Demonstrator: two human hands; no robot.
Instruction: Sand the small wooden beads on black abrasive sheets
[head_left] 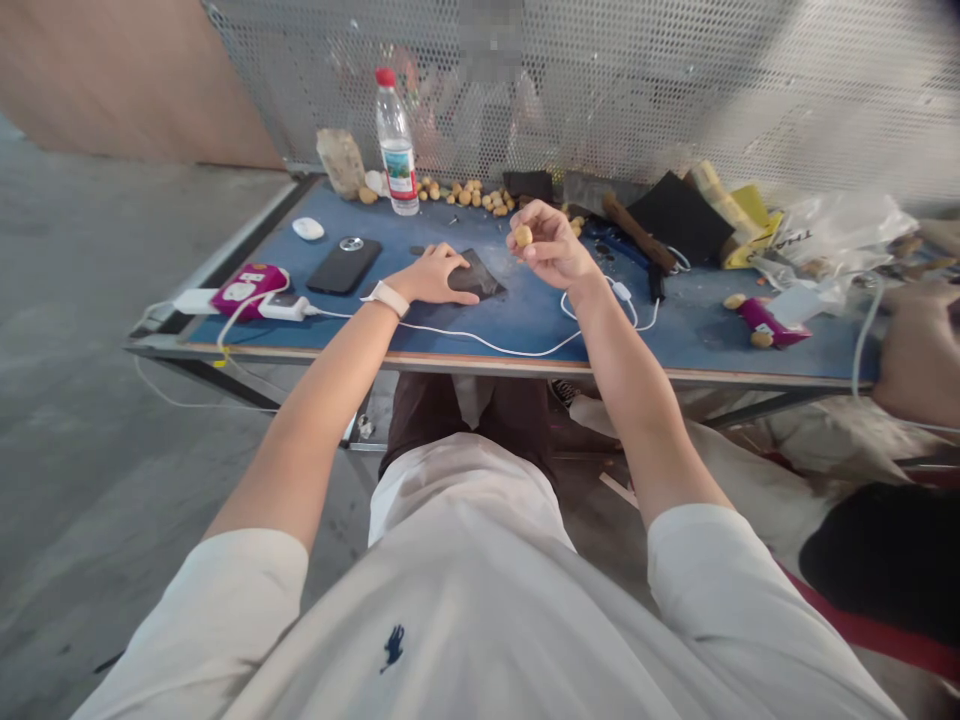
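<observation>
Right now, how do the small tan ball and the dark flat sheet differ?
The small tan ball is round and light-coloured; the dark flat sheet is thin, angular and far larger. The ball is pinched up in the right hand, off the surface; the sheet lies on the blue table under the left hand. Both are in contact with a hand.

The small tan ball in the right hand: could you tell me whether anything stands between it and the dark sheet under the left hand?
Nothing visible does: the tan ball, in the right hand, has open space down to the dark sheet, which the left hand only partly covers.
</observation>
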